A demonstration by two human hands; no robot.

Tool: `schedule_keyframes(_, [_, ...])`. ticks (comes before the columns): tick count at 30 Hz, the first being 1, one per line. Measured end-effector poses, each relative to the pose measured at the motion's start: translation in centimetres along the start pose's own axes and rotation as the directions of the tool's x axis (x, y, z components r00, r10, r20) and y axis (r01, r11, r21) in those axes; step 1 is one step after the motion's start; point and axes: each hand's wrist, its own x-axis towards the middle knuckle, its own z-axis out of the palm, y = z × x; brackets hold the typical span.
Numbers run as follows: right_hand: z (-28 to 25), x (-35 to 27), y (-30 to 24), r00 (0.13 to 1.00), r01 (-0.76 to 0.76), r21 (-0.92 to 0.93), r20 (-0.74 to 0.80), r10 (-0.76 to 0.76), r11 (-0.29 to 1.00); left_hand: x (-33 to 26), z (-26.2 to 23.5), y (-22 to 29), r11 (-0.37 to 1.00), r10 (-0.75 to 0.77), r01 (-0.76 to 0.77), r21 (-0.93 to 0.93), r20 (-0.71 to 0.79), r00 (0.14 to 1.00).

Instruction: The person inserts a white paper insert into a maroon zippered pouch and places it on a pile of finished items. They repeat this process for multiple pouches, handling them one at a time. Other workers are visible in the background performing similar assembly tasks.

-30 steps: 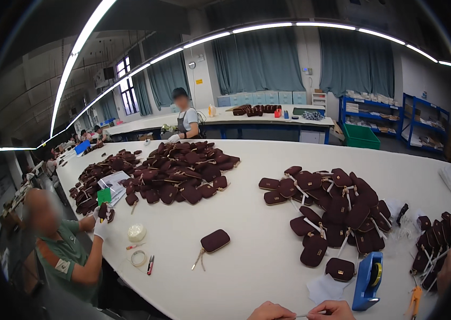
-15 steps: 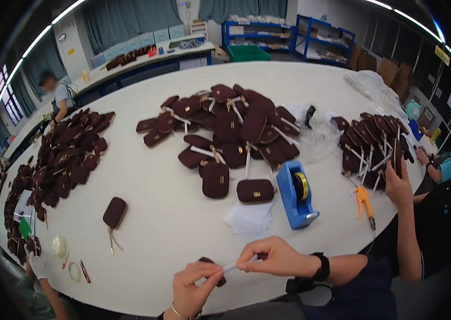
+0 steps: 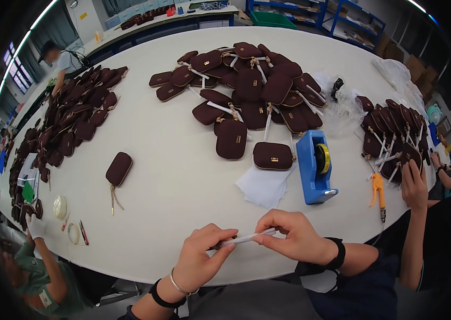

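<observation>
Low in the view, at the table's near edge, a narrow white paper roll (image 3: 246, 238) runs between my two hands. Its left end is pinched between thumb and fingers of my left hand (image 3: 200, 258), which has a bracelet and a black band at the wrist. My right hand (image 3: 296, 238), also with a black wristband, grips the other end. A dark bit shows beside the left fingertips, too hidden to make out. Beyond the right hand lie white paper sheets (image 3: 264, 186), a maroon zip pouch (image 3: 273, 156) and a blue tape dispenser (image 3: 310, 173) with yellow tape.
A heap of maroon pouches (image 3: 249, 85) with white-wrapped pulls fills the far middle; more pouches (image 3: 76, 120) pile leftward. One pouch (image 3: 119, 169) lies alone. At right are an orange air gun (image 3: 378, 193) and another person's hand (image 3: 414, 186). A gloved hand (image 3: 35, 226) works at left.
The view has tilted downward, so the table sits higher in it. Both hands remain on the paper roll; the pouch that showed under my left hand is now mostly hidden.
</observation>
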Motion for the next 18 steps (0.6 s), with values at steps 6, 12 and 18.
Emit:
schedule_keyframes(6, [-0.4, 0.0, 0.2, 0.995, -0.057, 0.057, 0.088, 0.052, 0.997, 0.6, -0.1, -0.6, 0.994, 0.033, -0.046, 0.1, 0.124, 0.992])
schedule_keyframes(12, [-2.6, -1.4, 1.1, 0.966, -0.212, 0.25, -0.091, 0.241, 0.945, 0.6, 0.2, -0.7, 0.984, -0.125, 0.134, -0.114, 0.086, 0.988])
schedule_keyframes(18, [-10.4, -4.2, 5.0, 0.812, -0.138, -0.111, -0.582, 0.048, 0.984, 0.5, 0.1, -1.2, 0.953, -0.221, 0.222, -0.208, 0.03, 0.975])
